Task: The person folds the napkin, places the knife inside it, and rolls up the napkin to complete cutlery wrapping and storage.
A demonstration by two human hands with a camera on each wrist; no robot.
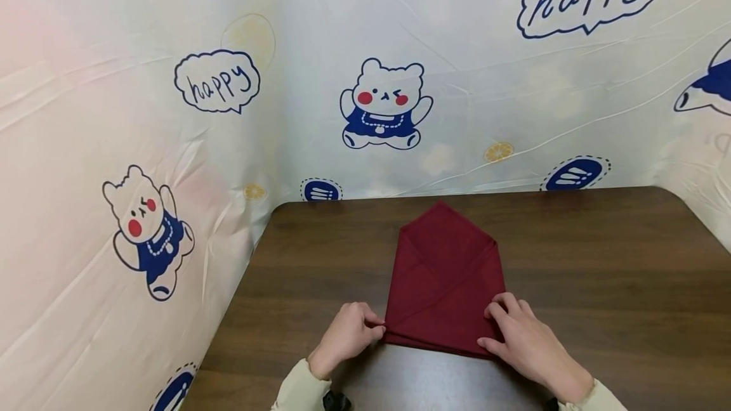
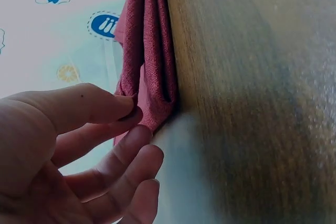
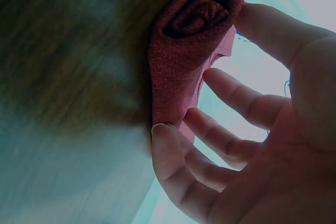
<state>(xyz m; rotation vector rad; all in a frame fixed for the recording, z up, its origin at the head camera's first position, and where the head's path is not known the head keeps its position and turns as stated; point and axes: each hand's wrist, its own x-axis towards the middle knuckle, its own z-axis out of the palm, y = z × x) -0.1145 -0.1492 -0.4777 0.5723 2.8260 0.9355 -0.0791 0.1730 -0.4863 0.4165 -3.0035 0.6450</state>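
A dark red cloth (image 1: 442, 271) lies folded on the table in the head view, shaped like an envelope with its point at the far end. My left hand (image 1: 351, 333) pinches its near left corner between thumb and index finger. The left wrist view shows the stacked folds of the cloth (image 2: 152, 72) side-on, with the left hand's (image 2: 89, 150) other fingers loosely bent below. At the near right corner, my right hand (image 1: 525, 341) rests along the edge, fingers spread and slightly bent. In the right wrist view, a rolled layer shows inside the cloth's (image 3: 176, 72) fold, and the right hand's (image 3: 252, 129) fingertips touch its side.
The brown wooden table (image 1: 617, 271) extends to both sides of the cloth. Behind it and along the left hangs a pale curtain (image 1: 468, 81) printed with bears and lettering. Light sleeves (image 1: 302, 389) cover the forearms.
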